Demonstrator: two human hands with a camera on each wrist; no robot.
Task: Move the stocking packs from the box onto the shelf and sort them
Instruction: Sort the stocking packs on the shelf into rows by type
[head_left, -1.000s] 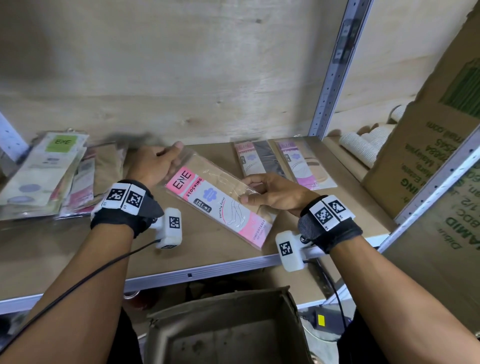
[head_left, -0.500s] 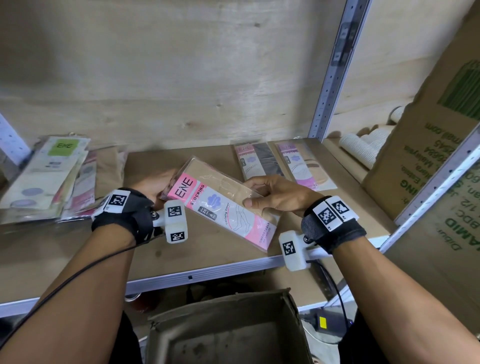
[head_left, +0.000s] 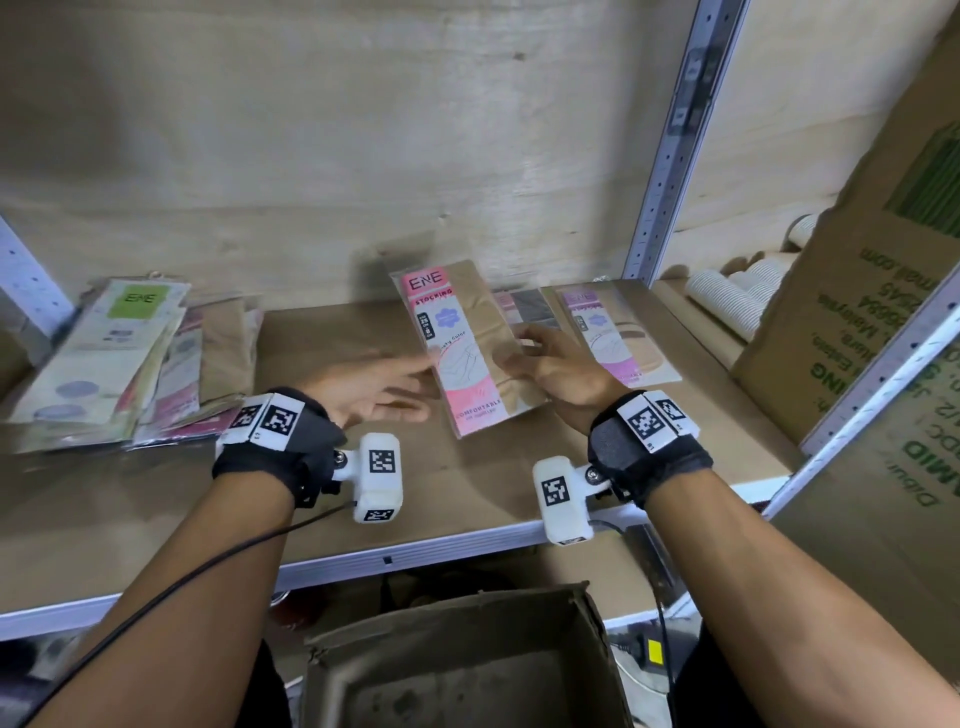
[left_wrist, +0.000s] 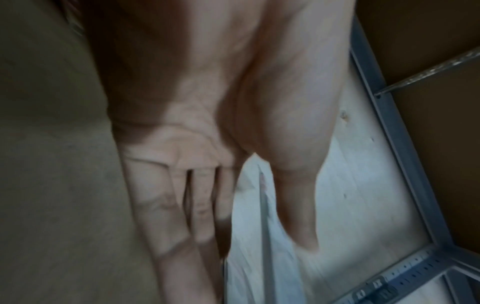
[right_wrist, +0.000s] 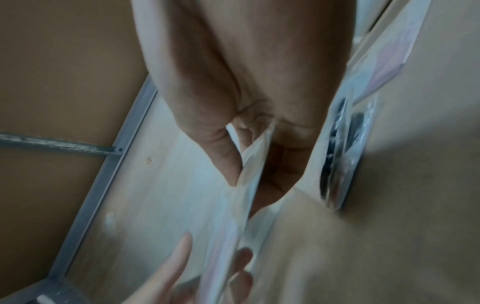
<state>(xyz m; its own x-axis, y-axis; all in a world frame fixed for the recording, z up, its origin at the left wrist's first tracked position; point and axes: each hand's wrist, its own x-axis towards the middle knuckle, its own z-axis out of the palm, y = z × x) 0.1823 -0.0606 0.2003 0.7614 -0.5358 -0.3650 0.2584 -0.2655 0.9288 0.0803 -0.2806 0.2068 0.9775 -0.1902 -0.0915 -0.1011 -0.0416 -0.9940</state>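
Pack I hold: a flat clear stocking pack (head_left: 470, 351) with a pink ENE STOCKING label strip and tan stockings inside, tilted up off the shelf (head_left: 337, 338), label end toward the back wall; my right hand (head_left: 563, 371) pinches its right edge
Sorted packs: a dark-stocking pack (head_left: 532, 309) and a pink-labelled pack (head_left: 615, 338) lie flat side by side at the shelf's right end, the dark one partly behind my pack
Left pile: a loose heap of packs (head_left: 119, 364) on the shelf's left end, a green-labelled ENE one on top
Box: an open brown cardboard box (head_left: 467, 670) below the shelf's front edge, no packs visible in the part I can see
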